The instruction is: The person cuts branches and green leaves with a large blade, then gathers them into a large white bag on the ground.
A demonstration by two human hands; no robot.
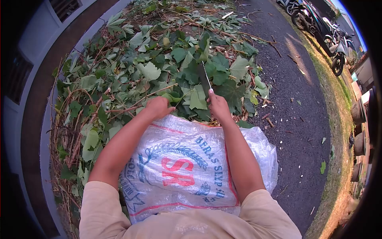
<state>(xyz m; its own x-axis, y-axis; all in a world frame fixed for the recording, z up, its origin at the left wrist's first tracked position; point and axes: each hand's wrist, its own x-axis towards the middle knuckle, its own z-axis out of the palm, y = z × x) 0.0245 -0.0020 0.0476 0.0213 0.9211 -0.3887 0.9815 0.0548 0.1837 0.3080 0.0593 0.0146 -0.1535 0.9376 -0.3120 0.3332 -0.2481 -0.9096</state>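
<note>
My left hand (158, 106) is closed at the upper left edge of a white woven sack (179, 167) with red and blue print. Its fingers are wrapped round something at the leafy stems, too small to name for certain. In my right hand (218, 105) is a long knife (205, 76), its blade pointing away from me among the leaves. The thumb lies along the knife's near end. The sack is spread over the front of my body, beneath both forearms. Cut green leaves and stems (149, 71) are heaped beyond and beside both hands.
A wall (36, 24) with dark openings runs along the left. Dark asphalt (298, 139) with scattered twigs and chips lies to the right, bordered by a grass strip (334, 159). Parked motorbikes (320, 30) stand at the upper right, and several pots (359, 143) at the far right.
</note>
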